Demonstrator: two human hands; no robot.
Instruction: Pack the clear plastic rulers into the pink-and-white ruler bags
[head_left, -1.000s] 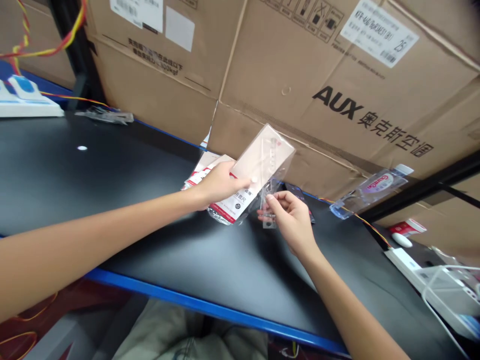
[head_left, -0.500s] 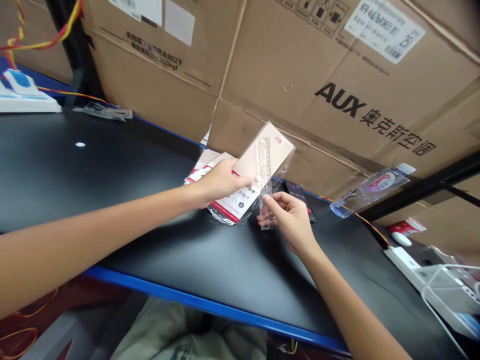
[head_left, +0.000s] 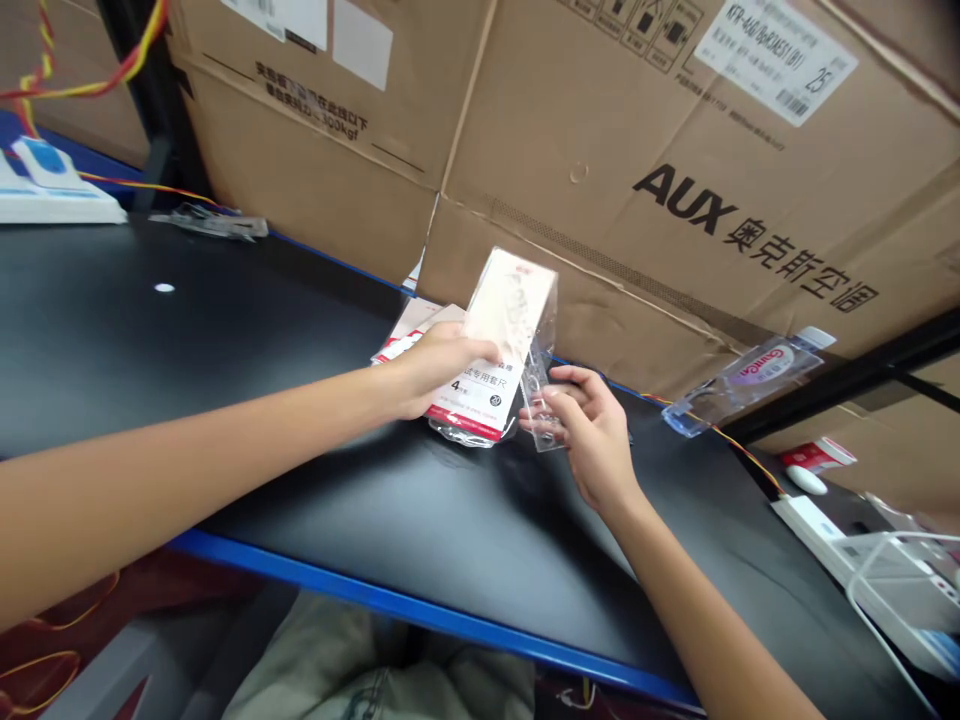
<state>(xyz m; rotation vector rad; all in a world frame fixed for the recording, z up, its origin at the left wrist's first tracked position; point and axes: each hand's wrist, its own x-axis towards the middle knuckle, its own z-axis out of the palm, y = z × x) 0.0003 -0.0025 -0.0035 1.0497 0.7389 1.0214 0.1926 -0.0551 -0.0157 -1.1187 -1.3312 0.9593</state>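
Note:
My left hand [head_left: 429, 372] grips a clear-wrapped ruler set pack [head_left: 499, 335] with a pale card and a red strip at its lower end, held upright above the black table [head_left: 225, 380]. My right hand [head_left: 592, 430] pinches a clear plastic ruler piece [head_left: 541, 395] at the pack's right edge, thumb on top. Behind my left hand lies another red-and-white pack [head_left: 409, 325] flat on the table.
Large AUX cardboard boxes [head_left: 675, 160] wall off the back. A clear plastic sleeve [head_left: 750, 380] leans at the right. A white power strip [head_left: 847, 550] and cables sit at the far right, a white-blue device [head_left: 45, 190] at far left. The blue table edge [head_left: 420, 615] runs along the front.
The pack has turned from slanting right to nearly upright. My right hand has moved up against its right edge with the clear piece.

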